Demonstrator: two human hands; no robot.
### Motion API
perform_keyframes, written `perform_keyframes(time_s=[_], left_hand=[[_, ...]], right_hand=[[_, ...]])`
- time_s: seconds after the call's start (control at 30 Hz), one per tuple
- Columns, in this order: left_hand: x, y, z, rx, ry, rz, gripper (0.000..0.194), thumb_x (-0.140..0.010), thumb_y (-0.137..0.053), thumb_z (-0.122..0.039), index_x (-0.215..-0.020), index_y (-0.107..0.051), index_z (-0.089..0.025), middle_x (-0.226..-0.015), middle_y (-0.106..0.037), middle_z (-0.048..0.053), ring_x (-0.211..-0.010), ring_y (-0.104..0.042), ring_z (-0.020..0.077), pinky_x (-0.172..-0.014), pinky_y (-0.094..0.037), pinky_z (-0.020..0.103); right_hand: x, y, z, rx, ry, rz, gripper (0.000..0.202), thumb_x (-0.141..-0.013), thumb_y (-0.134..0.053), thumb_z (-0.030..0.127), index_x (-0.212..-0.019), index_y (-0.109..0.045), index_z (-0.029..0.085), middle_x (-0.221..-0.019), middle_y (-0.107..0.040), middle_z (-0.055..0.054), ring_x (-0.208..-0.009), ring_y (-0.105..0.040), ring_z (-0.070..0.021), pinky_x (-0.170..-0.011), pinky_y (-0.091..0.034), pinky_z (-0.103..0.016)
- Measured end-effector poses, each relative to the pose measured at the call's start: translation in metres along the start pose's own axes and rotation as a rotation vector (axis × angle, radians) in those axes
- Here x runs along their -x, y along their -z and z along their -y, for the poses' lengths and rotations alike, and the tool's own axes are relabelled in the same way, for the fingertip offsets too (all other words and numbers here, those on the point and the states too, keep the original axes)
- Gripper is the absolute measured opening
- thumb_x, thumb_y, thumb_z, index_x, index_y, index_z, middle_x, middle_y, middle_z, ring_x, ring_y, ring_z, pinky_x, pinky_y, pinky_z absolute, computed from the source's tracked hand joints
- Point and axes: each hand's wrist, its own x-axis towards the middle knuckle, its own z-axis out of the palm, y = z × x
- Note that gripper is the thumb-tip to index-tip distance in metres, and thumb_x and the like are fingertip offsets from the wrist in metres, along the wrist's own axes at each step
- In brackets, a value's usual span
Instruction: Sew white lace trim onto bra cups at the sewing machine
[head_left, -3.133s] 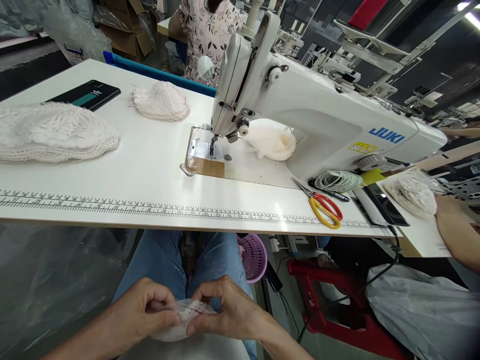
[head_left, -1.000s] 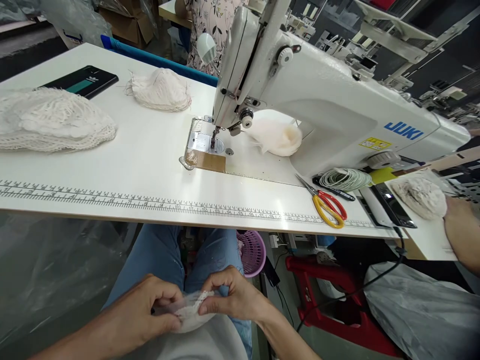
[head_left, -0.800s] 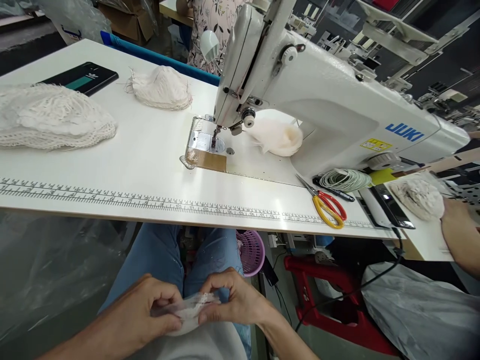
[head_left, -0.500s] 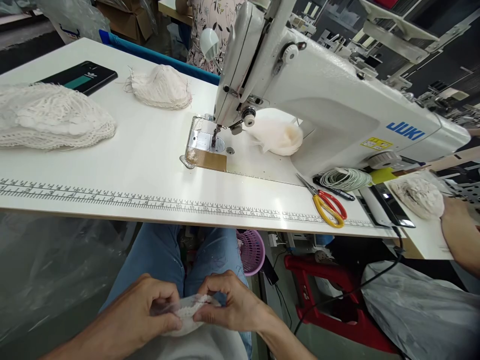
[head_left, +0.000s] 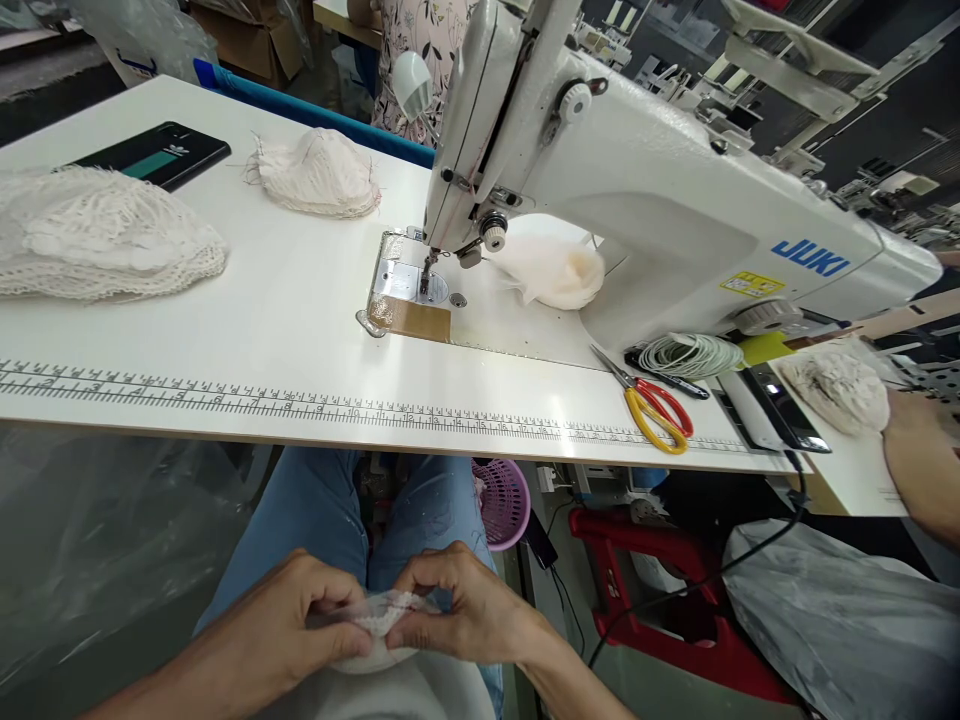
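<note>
Over my lap, a small piece of sheer white fabric with a lace edge (head_left: 381,660) is stretched between both hands. My left hand (head_left: 304,620) pinches it at the left, thumb against the bent fingers. From the other side my right hand (head_left: 457,605) grips the lace edge between thumb and forefinger, close to the left thumb. Part of the fabric is hidden behind the fingers. Above my hands, the sewing machine (head_left: 637,190) stands on the white table (head_left: 300,320), and cream sheer fabric (head_left: 559,275) lies under its arm.
On the table are a white lace pile (head_left: 105,235), a smaller white stack (head_left: 315,172), a black phone-like item (head_left: 157,152), scissors (head_left: 654,412) and coiled cord (head_left: 690,356). A purple basket (head_left: 504,505) and red stool (head_left: 675,610) are below. Another person's arm (head_left: 922,465) shows at right.
My left hand has shifted slightly right, bringing its thumb nearer my right thumb along the lace edge. Both hands keep their pinch. The view has moved a little.
</note>
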Motion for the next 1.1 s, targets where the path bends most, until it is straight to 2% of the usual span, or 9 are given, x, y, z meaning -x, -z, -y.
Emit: perform_keyframes(time_s=[0.13,0.43,0.7,0.9,1.1], left_hand=[[-0.006,-0.003,0.012,0.131,-0.080,0.071,0.023,-0.074,-0.055,-0.035,-0.059,-0.058,-0.017,-0.055,-0.033,-0.005,-0.055,-0.032,0.0112,-0.052,-0.021,0.024],[-0.004,-0.002,0.007,0.155,-0.077,0.096,0.027,-0.071,-0.054,-0.029,-0.050,-0.040,-0.019,-0.053,-0.025,-0.007,-0.054,-0.025,0.0105,-0.052,-0.017,0.025],[0.001,0.003,0.004,0.047,-0.041,0.068,0.018,-0.070,-0.052,-0.030,-0.056,-0.054,-0.018,-0.058,-0.034,-0.005,-0.063,-0.040,0.0142,-0.059,-0.026,0.023],[0.006,0.006,0.002,-0.019,0.047,0.009,0.016,-0.069,-0.056,-0.030,-0.067,-0.068,-0.021,-0.073,-0.054,-0.001,-0.084,-0.052,0.0224,-0.071,-0.036,0.024],[0.005,0.005,0.002,0.038,-0.011,0.061,0.018,-0.070,-0.051,-0.025,-0.062,-0.066,-0.019,-0.060,-0.041,-0.004,-0.066,-0.045,0.0151,-0.061,-0.031,0.022]], right_hand=[[-0.001,0.000,0.000,-0.008,-0.026,0.016,0.043,-0.070,-0.073,0.055,-0.085,-0.072,0.015,-0.064,-0.060,0.001,-0.056,-0.049,-0.0097,-0.051,-0.035,-0.018],[-0.002,-0.001,-0.006,-0.042,0.020,0.019,0.051,-0.072,-0.066,0.063,-0.080,-0.074,0.012,-0.060,-0.062,-0.001,-0.053,-0.049,-0.0097,-0.049,-0.035,-0.018],[-0.003,-0.001,-0.005,-0.081,0.011,-0.001,0.051,-0.072,-0.068,0.061,-0.079,-0.075,0.011,-0.057,-0.058,0.000,-0.051,-0.047,-0.0093,-0.049,-0.035,-0.019],[-0.002,-0.003,-0.001,-0.054,-0.024,0.013,0.050,-0.064,-0.074,0.061,-0.077,-0.073,0.012,-0.057,-0.056,0.002,-0.052,-0.043,-0.0080,-0.047,-0.032,-0.018],[-0.002,-0.003,-0.001,-0.036,-0.031,0.004,0.050,-0.064,-0.073,0.062,-0.077,-0.073,0.013,-0.058,-0.056,0.003,-0.053,-0.043,-0.0081,-0.049,-0.033,-0.018]])
